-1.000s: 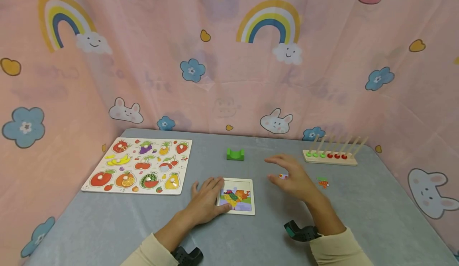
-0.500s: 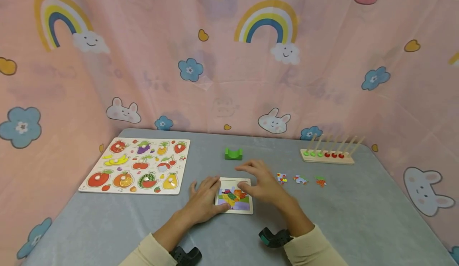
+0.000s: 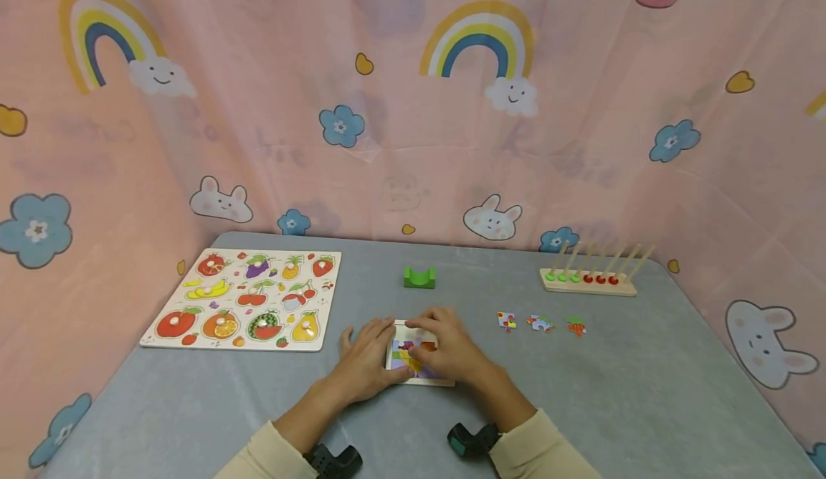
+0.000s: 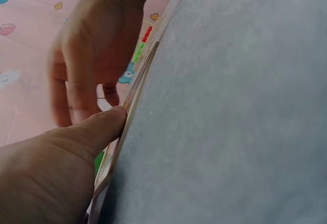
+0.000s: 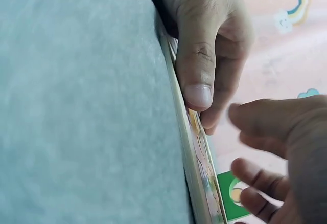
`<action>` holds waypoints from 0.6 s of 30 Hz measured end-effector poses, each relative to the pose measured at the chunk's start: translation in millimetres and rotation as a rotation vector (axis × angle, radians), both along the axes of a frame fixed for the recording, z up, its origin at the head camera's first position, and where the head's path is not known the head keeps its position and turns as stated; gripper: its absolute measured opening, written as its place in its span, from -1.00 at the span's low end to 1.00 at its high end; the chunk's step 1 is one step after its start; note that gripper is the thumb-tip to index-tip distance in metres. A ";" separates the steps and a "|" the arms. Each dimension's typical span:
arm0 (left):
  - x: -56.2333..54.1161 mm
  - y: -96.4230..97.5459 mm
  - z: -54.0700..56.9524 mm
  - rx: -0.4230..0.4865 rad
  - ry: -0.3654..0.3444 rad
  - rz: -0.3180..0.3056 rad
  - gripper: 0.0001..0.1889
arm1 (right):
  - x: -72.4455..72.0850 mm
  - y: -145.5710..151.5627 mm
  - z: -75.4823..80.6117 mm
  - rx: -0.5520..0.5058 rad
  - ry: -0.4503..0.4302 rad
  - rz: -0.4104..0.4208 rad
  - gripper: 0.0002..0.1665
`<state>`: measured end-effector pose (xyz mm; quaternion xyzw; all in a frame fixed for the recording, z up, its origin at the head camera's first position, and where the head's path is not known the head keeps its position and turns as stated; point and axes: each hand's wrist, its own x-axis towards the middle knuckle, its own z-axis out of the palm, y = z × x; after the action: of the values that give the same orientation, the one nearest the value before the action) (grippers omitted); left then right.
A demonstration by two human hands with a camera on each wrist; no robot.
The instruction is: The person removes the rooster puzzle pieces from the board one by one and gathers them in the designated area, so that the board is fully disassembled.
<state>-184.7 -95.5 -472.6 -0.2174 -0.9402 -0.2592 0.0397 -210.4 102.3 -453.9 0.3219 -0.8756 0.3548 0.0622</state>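
Observation:
A small wooden jigsaw tray (image 3: 422, 383) with a pale rim and a colourful, partly filled picture lies on the table. My left hand (image 3: 368, 361) rests along its left side, fingers stretched toward the far corner. In the left wrist view, the left thumb (image 4: 102, 127) lies on the tray's rim. Over the tray's right half hovers my right hand (image 3: 452, 346), covering part of the picture. The right wrist view shows this right hand (image 5: 291, 142) blurred, with its fingers spread and nothing visible between them. Loose jigsaw pieces lie to the right: one (image 3: 506, 321), another (image 3: 539, 323) and a carrot-patterned one (image 3: 576, 326).
A fruit peg puzzle board (image 3: 241, 300) lies at the left. Behind the tray stands a green notched block (image 3: 419, 278). A wooden bead rack (image 3: 589, 282) with green and red beads stands at the back right. A pink printed curtain (image 3: 413, 156) encloses the grey table.
My right hand has moved left from above the loose pieces to over the jigsaw tray, uncovering those pieces. My left hand has stayed on the tray.

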 end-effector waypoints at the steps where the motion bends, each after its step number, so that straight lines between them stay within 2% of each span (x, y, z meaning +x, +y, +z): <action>1: -0.1 0.0 0.1 0.001 -0.002 0.001 -0.17 | -0.3 -0.4 -1.9 0.017 -0.006 -0.001 -0.54; 9: 0.4 -0.4 0.3 -0.006 -0.003 0.011 -0.17 | 0.0 -4.9 -7.8 0.163 0.011 -0.017 -0.61; 13: 0.6 0.1 0.9 -0.006 0.002 0.015 -0.17 | 1.3 -6.3 -7.5 0.172 0.016 -0.023 -0.70; 18: 0.5 1.4 1.0 -0.011 -0.003 0.017 -0.16 | 2.7 -6.4 -8.0 0.131 0.011 -0.039 -0.78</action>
<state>-184.2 -94.1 -471.6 -0.2093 -0.9434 -0.2542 0.0394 -207.7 95.9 -461.9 0.3102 -0.9026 0.2938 0.0528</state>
